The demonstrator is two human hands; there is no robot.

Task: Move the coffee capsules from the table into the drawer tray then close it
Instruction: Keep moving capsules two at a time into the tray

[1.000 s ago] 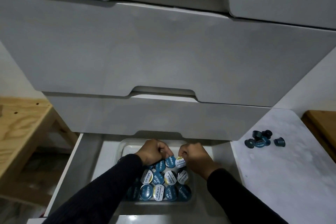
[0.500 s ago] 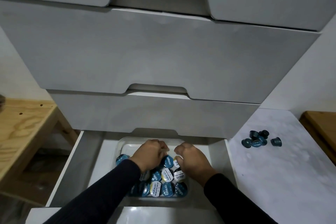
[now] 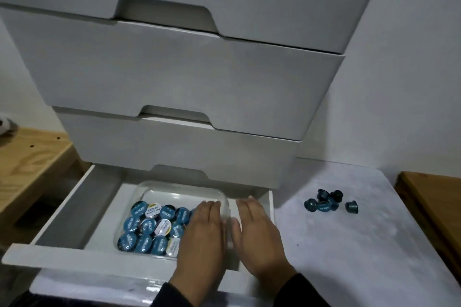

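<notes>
We find the coffee capsules in two groups. The larger group (image 3: 152, 228), blue and white foil tops facing up, sits packed in the clear plastic tray (image 3: 174, 188) inside the open bottom drawer (image 3: 82, 197); the capsules fill the tray's near and left portion, and its far end is bare. A smaller cluster of dark blue capsules (image 3: 324, 203) lies on the white table surface (image 3: 361, 244) to the right of the drawer, well apart from the tray. Both hands hang flat over the drawer's right side, palms down, fingers extended and held together, gripping nothing. The left hand (image 3: 204, 234) covers the tray's right edge and hides some capsules beneath it. The right hand (image 3: 257, 234) lies just beside it, over the strip of drawer floor between tray and drawer wall. Dark sleeves (image 3: 296, 289) show at both wrists. Two closed grey drawer fronts (image 3: 174, 77) stand above the open drawer. Wooden furniture (image 3: 25, 157) flanks the unit on the left, and more wood shows at the far right.
</notes>
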